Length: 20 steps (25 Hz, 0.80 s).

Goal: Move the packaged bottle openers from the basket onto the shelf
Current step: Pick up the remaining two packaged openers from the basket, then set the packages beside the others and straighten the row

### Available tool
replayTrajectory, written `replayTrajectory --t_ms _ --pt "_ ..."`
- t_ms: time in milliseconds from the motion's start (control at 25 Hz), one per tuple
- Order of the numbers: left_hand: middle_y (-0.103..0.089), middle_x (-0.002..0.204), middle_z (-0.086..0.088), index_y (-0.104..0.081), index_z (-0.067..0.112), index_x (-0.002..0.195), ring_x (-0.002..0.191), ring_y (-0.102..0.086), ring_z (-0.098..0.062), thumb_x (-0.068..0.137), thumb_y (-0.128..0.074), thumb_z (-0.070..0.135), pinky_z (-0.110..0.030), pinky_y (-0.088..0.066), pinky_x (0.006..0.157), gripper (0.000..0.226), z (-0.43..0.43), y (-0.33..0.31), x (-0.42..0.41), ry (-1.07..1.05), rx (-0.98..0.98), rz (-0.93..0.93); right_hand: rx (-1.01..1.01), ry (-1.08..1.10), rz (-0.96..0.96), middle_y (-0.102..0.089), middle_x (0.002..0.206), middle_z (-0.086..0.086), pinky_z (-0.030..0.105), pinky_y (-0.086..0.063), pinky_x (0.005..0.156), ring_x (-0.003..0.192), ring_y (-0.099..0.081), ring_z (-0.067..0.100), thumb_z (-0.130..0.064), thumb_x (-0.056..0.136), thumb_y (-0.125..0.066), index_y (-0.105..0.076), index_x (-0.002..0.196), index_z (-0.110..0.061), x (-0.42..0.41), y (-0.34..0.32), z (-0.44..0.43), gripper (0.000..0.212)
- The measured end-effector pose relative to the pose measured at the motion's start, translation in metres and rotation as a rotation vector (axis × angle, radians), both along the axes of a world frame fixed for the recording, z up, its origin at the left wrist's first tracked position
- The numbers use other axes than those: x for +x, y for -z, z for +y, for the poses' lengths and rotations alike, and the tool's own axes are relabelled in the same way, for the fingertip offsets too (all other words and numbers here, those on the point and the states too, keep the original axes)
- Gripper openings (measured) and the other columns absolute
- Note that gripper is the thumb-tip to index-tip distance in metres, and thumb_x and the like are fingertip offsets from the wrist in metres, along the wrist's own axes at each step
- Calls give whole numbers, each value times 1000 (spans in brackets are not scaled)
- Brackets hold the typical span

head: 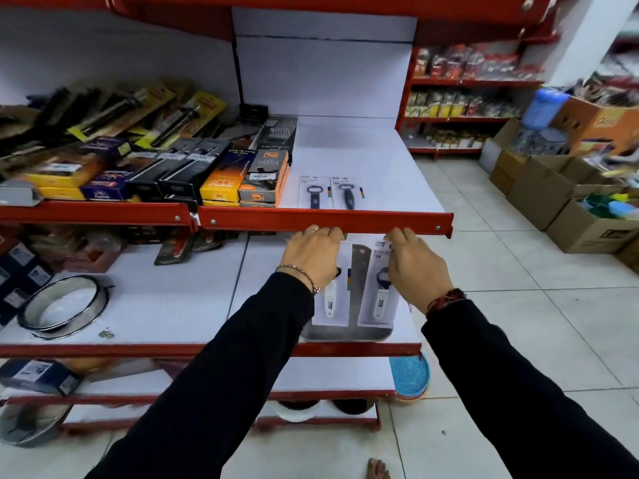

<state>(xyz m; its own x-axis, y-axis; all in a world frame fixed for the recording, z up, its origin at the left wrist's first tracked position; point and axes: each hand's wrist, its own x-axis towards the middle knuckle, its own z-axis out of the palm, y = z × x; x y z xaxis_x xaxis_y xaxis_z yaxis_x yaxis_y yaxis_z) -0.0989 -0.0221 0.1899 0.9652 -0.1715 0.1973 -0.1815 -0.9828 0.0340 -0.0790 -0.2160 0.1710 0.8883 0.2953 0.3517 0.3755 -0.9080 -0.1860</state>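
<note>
Two packaged bottle openers with dark handles [328, 192] lie side by side at the front of the upper white shelf [363, 157], just behind its red front edge. Right below that edge, my left hand [313, 257] grips the top of a packaged white-handled bottle opener [331, 300]. My right hand [415, 267] grips a second white-handled packaged opener [379, 297]. Both packs hang upright over a grey metal tray [345, 335] on the lower shelf. A blue perforated basket [409, 376] shows partly below, at the shelf's right end; what it holds is hidden.
Boxed lighters and kitchen tools [221, 174] fill the upper shelf's left part. A round metal tin [64, 307] sits on the lower shelf. Cardboard boxes [553, 195] stand on the tiled floor at right. A bare foot [378, 470] is at the bottom.
</note>
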Motion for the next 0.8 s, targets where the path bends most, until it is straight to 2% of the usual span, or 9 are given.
replayTrajectory --t_ms 200,320,440,520,600,800 --pt "-65 120 -8 -50 15 130 113 -58 -27 88 -56 19 -37 -46 88 43 -3 -79 6 33 -24 -146 90 18 -174 -54 106 14 38 -36 61 89 -56 37 -12 92 -40 -48 113 -8 8 -79 -12 22" --pt "-65 122 -7 -50 15 130 116 -57 -28 87 -53 16 -38 -45 90 44 -14 -121 26 48 -29 -220 104 26 -254 -53 107 16 36 -31 63 87 -54 36 -11 95 -36 -47 112 -6 28 -122 -21 21" --pt "-65 122 -9 -49 14 132 118 -55 -29 88 -52 14 -39 -44 93 44 -29 -152 57 51 -21 -244 94 26 -241 -53 105 16 35 -30 62 83 -52 33 -12 97 -34 -47 112 -4 58 -152 -28 22" --pt "-64 121 -11 -48 12 132 118 -54 -30 88 -55 14 -40 -44 93 45 -38 -165 82 51 -16 -213 101 25 -178 -53 112 18 40 -40 68 92 -55 37 -12 98 -33 -47 118 -4 83 -164 -32 26" --pt "-64 121 -13 -47 10 132 118 -53 -32 88 -61 17 -40 -44 93 47 -45 -173 110 36 -13 -162 114 30 -122 -53 120 20 47 -47 81 105 -55 39 -10 96 -32 -47 122 -4 112 -172 -35 31" --pt "-58 131 -14 -42 10 139 127 -50 -33 86 -67 21 -42 -43 101 60 -56 -168 179 -47 -1 72 55 5 28 -54 123 22 47 -45 89 113 -55 38 -10 93 -37 -47 122 -3 188 -163 -42 31"
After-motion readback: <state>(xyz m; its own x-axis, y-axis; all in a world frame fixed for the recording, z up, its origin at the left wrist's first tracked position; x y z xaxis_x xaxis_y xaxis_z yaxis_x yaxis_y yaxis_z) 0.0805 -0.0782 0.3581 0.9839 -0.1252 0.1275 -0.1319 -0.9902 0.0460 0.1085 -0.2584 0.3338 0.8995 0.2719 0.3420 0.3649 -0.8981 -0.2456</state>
